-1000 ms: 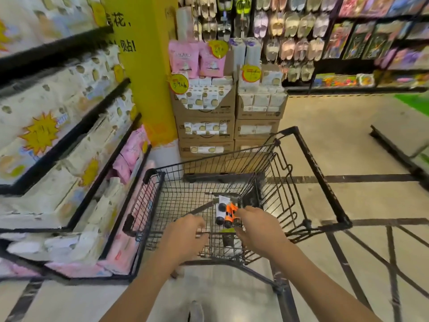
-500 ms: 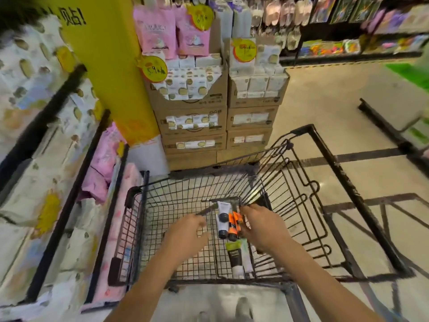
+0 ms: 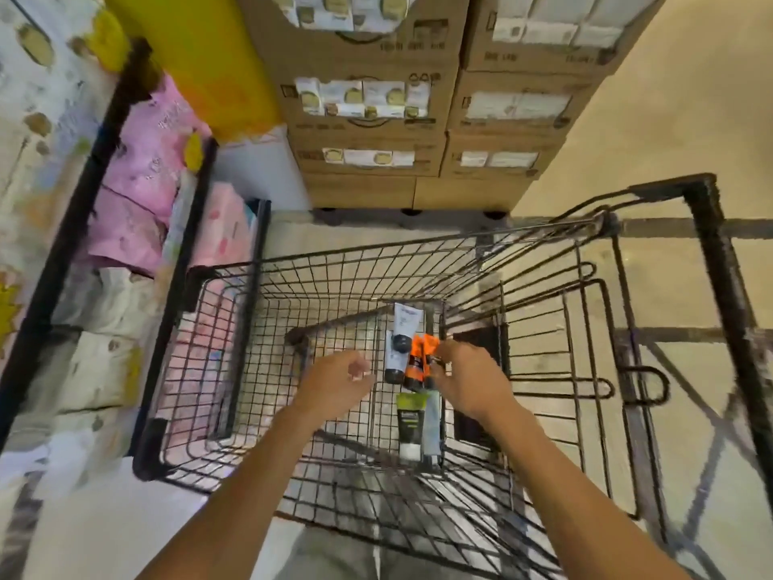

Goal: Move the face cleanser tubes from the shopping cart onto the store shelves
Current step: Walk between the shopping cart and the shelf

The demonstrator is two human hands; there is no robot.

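Lengthwise in the cart (image 3: 418,244), orange tubes (image 3: 418,357) lie caps nearest; right hand (image 3: 468,383) grasps them; left hand (image 3: 334,383) released.

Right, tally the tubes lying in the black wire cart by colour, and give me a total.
White plastic tubes with black caps: 2
Orange plastic tubes: 2
Green-topped plastic tube with white cap: 1
Pale grey-blue plastic tube: 1
Total: 6, all lying in the black wire shopping cart; any tube hidden under the hands is not counted.
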